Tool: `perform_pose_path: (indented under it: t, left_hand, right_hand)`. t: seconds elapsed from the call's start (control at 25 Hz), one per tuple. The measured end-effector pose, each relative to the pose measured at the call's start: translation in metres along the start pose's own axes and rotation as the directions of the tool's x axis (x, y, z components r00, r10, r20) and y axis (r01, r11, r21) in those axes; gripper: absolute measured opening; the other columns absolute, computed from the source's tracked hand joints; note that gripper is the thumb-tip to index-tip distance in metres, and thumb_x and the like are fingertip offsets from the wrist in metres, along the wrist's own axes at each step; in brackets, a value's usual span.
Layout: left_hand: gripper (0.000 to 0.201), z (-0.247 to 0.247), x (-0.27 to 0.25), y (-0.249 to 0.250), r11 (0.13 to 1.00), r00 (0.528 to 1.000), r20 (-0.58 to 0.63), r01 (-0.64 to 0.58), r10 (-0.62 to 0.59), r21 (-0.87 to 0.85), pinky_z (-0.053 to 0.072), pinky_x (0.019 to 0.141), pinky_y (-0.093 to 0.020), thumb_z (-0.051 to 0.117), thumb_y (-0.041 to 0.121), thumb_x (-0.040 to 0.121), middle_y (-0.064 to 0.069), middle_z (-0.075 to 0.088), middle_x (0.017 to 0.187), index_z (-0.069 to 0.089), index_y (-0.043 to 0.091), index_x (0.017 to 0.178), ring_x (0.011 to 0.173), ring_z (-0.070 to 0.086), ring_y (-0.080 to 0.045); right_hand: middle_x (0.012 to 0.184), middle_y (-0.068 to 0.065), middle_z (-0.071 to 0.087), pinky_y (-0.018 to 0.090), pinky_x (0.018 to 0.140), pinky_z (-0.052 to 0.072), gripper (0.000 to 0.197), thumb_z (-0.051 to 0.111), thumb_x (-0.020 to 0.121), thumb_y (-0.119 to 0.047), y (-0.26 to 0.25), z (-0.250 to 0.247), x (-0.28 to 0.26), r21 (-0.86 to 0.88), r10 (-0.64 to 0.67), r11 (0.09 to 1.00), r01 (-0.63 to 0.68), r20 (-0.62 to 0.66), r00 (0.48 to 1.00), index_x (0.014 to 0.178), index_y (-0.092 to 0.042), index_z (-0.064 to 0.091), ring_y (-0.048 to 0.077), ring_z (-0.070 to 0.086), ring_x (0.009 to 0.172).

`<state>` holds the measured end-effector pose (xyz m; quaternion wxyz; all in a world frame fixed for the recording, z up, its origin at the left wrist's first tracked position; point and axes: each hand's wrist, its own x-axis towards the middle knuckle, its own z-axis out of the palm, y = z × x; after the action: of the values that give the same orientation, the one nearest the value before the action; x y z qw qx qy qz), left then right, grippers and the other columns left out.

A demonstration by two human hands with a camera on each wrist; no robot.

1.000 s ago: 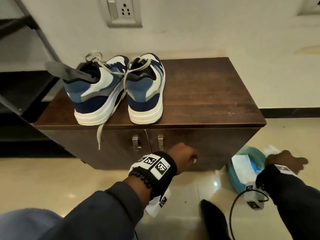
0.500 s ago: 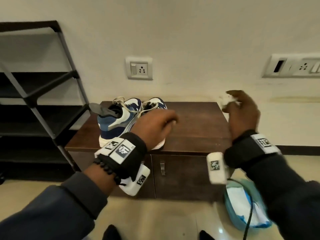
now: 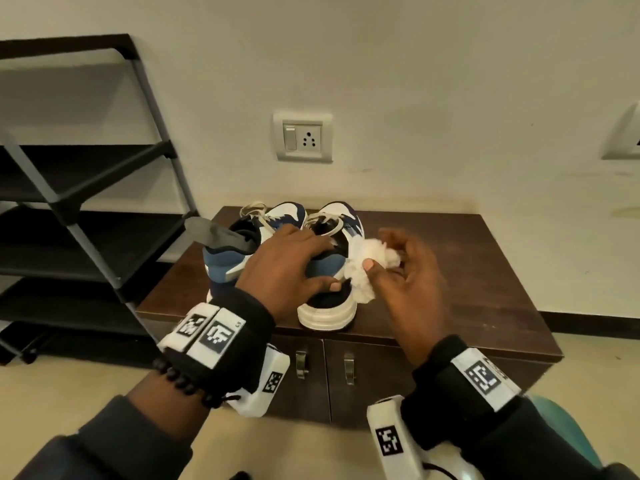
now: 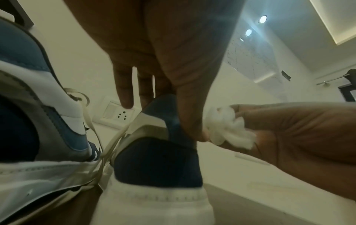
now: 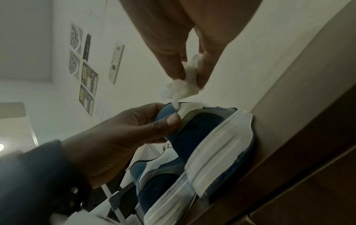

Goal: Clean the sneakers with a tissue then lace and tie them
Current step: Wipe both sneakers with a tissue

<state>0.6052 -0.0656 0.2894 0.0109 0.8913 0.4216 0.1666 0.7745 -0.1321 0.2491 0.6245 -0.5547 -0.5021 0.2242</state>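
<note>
Two blue-and-white sneakers stand heel-toward-me on a brown cabinet (image 3: 485, 271), their pale laces loose. My left hand (image 3: 287, 268) grips the heel of the right sneaker (image 3: 327, 313), fingers over the collar and thumb on the back. The left sneaker (image 3: 225, 268) sits beside it with a grey insole sticking out. My right hand (image 3: 408, 282) pinches a crumpled white tissue (image 3: 367, 268) against the right sneaker's outer side. The left wrist view shows the heel (image 4: 158, 161) under my left hand (image 4: 163, 60) and the tissue (image 4: 229, 129). In the right wrist view the tissue (image 5: 183, 88) hangs from my fingers (image 5: 173, 65) above the sneaker (image 5: 202, 134).
A black shoe rack (image 3: 86, 202) stands close on the left of the cabinet. A wall socket (image 3: 303, 136) is behind the sneakers. The cabinet doors have two metal handles (image 3: 301, 363). A teal object (image 3: 568, 434) lies on the floor at the lower right.
Both hands rose from floor level to the cabinet top. My right hand brought up a tissue and moved left to the right sneaker; my left hand closed on its heel.
</note>
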Motion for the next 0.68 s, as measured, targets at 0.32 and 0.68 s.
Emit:
perform_pose_path:
  t: [0.32,0.68]
  left_hand:
    - [0.041,0.009,-0.002,-0.015,0.972,0.999,-0.049,-0.034,0.023,-0.234,0.043,0.076,-0.022,0.078,0.039,0.073,0.012,0.062,0.098,0.064,0.023,0.108,0.089,0.052,-0.005]
    - [0.030,0.015,-0.014,-0.022,0.711,0.991,0.033,0.117,-0.131,-0.693,0.058,0.075,-0.026,0.060,0.018,0.092,0.010,0.068,0.109,0.061,0.022,0.122,0.098,0.065,-0.005]
  right_hand:
    - [0.105,-0.006,0.062,0.022,0.073,0.050,0.022,0.058,0.092,-0.017,0.012,0.014,0.017,0.031,-0.102,0.994,0.107,-0.137,0.985,0.111,-0.029,0.056,0.006,0.061,0.091]
    - [0.116,-0.002,0.058,0.032,0.080,0.053,0.032,0.068,0.086,-0.013,-0.008,0.016,0.006,-0.095,-0.342,0.936,0.340,-0.003,0.940,0.117,-0.019,0.062,0.011,0.057,0.105]
